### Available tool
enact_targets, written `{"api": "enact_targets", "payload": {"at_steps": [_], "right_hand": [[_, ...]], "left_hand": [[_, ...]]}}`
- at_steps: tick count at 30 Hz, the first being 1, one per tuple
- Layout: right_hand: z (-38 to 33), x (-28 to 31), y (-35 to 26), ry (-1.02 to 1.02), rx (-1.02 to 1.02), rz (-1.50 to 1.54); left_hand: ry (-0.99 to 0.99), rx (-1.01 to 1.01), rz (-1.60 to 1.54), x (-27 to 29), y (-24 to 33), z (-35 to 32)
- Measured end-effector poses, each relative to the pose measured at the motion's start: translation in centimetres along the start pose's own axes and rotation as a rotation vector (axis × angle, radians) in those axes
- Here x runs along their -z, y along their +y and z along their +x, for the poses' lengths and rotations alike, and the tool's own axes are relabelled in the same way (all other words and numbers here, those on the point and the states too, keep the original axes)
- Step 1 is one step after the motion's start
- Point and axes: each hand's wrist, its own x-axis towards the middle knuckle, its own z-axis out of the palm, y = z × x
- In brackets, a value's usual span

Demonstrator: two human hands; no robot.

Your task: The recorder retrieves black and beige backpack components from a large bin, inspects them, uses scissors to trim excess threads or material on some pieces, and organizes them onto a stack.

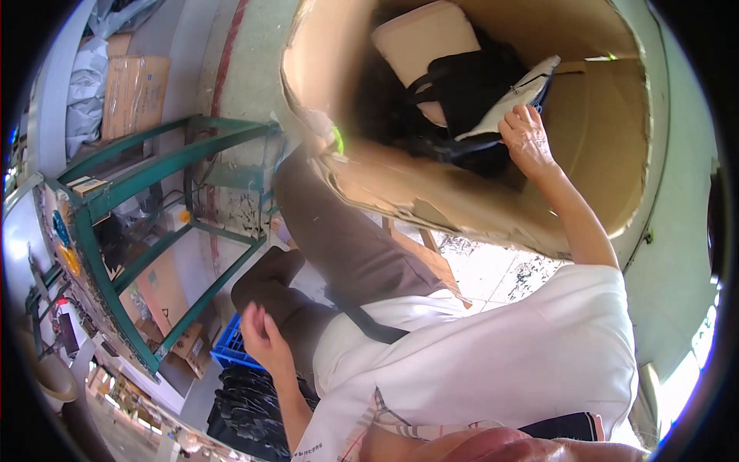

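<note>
My right hand (527, 140) reaches into a large cardboard box (623, 169). Its fingers are closed on the edge of a white and black fabric piece (504, 108), which stands tilted inside. Beside that piece lie black fabric (469, 81) with straps and a flat beige pad (423, 40), partly covered by the black fabric. My left hand (263, 335) hangs low on the left, near my leg and well apart from the box. Its fingers are loosely bent with a gap at the thumb, and nothing shows in it.
A green metal frame (165, 165) stands at my left. Below my left hand are a blue plastic crate (231, 339) and a stack of black items (250, 400). A taped carton (135, 96) stands at the far left, next to grey plastic wrapping (88, 92). Dark scraps (531, 273) lie on the floor.
</note>
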Motion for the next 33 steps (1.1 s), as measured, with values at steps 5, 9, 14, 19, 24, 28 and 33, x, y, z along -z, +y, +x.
{"api": "enact_targets", "payload": {"at_steps": [5,9,14,19,24,28,33], "right_hand": [[-0.2,13.7,-7.3,0.515,0.137,0.066],[-2.1,22.8,-15.7,0.507,0.378,0.105],[-3.8,28.0,-23.8,0.838,0.67,-0.019],[-3.4,29.6,-31.1,0.828,1.034,-0.023],[-3.4,29.9,-38.9,0.708,1.516,-0.038],[-6.1,32.3,-40.6,0.62,1.772,0.47],[-2.8,33.2,-38.1,1.165,0.489,0.871]], "left_hand": [[-0.275,-0.61,-0.589,-0.6,15.4,7.2],[-0.531,-0.903,-0.415,3.6,26.7,5.2],[-1.029,-0.819,-0.243,8.4,24.2,1.8],[-0.484,-0.878,0.052,12.9,19.2,-2.9],[-0.164,-0.712,-0.352,18.0,8.1,-3.7],[-0.042,-0.448,-0.911,21.0,-3.5,-8.0],[0.16,-0.479,-1.488,19.9,-13.3,-13.6]]}}
